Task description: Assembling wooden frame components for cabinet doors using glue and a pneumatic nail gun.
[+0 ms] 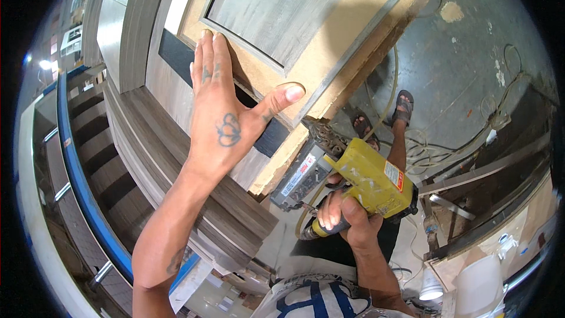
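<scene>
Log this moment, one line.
left hand: flat on framed door panel | right hand: gripping yellow nail gun | nose at panel edge

A stained grey concrete floor (pixel 471 41) strewn with loose hoses (pixel 500 112), stacked grey wood-grain panels (pixel 135 141) left, bright lamp (pixel 45 65) beyond.

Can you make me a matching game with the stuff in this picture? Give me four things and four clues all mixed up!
Things:
1. left hand
2. nail gun
3. sandals
4. bucket

Clues:
A. white, at the lower right
B. yellow, gripped by the right hand
C. flat on the wooden panel
D. on the feet, down on the grey floor

Pairs: 1-C, 2-B, 3-D, 4-A
</scene>
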Demonstrator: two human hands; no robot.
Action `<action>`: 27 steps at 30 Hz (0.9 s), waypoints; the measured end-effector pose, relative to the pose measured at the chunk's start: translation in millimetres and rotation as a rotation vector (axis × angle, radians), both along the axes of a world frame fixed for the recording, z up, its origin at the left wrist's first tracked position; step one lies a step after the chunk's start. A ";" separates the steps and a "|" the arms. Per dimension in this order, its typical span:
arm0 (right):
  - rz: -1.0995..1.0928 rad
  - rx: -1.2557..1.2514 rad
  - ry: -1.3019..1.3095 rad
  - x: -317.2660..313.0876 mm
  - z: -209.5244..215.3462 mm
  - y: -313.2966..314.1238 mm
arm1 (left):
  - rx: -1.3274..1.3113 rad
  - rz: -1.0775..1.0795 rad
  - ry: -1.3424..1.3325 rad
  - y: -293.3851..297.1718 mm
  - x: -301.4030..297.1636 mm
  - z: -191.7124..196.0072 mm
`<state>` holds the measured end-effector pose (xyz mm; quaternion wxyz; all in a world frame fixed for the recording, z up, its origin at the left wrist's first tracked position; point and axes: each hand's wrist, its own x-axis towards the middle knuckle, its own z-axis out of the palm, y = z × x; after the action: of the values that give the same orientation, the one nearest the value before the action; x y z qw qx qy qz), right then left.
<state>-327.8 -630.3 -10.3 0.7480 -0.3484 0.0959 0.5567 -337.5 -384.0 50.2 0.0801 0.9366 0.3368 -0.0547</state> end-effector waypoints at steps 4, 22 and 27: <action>-0.072 0.043 0.158 4.5 4.7 3.8 | 0.018 -0.014 -0.004 2.1 -1.7 0.4; -0.028 -0.371 -0.966 306.8 195.9 8.4 | -0.225 0.152 -0.016 12.4 6.3 13.4; 0.272 -0.475 -1.217 469.2 225.9 102.8 | -0.236 0.286 -0.095 -4.8 1.6 16.8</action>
<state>141.4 -527.5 215.7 0.4946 -0.7648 -0.2682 0.3138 -335.9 -388.8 67.0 0.2120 0.8647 0.4537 -0.0377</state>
